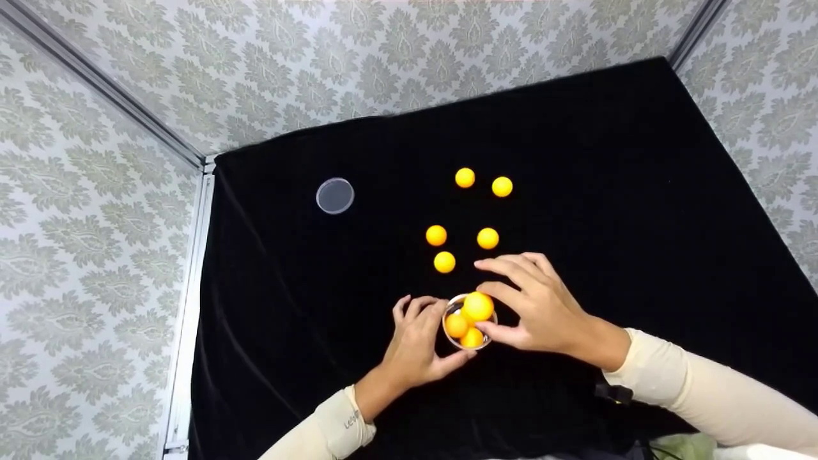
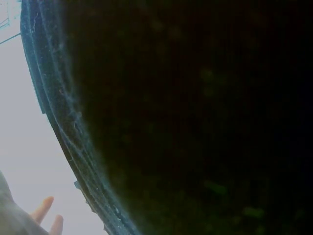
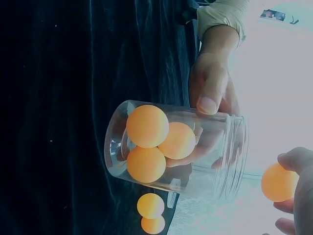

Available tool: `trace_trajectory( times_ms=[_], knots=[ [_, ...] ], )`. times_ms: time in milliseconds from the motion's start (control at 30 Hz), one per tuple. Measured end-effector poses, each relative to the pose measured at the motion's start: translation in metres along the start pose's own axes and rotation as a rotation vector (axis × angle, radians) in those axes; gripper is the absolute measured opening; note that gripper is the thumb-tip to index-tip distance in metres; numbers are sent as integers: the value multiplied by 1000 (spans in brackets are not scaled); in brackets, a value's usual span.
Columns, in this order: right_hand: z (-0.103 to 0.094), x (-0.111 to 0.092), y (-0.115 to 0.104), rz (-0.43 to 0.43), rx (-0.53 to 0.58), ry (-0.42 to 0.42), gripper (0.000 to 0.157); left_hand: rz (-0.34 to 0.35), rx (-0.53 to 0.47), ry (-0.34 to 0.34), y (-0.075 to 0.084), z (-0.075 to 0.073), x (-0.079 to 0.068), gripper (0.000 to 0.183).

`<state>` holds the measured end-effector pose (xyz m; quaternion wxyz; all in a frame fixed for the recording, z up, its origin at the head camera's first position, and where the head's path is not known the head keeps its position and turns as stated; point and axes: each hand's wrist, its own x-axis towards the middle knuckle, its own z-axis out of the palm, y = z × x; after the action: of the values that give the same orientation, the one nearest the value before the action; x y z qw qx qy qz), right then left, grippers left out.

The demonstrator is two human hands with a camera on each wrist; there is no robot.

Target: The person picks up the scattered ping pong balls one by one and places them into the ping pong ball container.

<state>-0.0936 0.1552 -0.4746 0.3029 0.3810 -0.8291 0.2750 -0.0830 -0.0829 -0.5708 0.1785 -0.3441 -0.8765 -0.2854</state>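
Lid [image 1: 335, 195] lies flat toward the far left corner of the black cloth [image 1: 607, 160]; left hand [image 1: 414, 342] curls round the upright jar [image 3: 198, 171], thumb one side and fingers the other, nearer the near edge. Three balls [image 3: 147, 126] sit inside the jar; five loose balls [image 1: 487, 238] lie on the cloth between it and the far edge. Right hand [image 1: 540, 306] pinches another ball [image 1: 478, 306] between thumb and fingers, just above the jar's mouth.

Head view bright; left wrist view mostly black, hazy; right wrist view overexposed at right.
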Motion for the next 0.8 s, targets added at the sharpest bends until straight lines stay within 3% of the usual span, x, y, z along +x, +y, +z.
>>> trace_trajectory(
  times_ms=[800],
  knots=[
    [-2, 1, -3, -22, -1, -3, 43, -2, 11, 7, 1, -1, 0, 80]
  ],
)
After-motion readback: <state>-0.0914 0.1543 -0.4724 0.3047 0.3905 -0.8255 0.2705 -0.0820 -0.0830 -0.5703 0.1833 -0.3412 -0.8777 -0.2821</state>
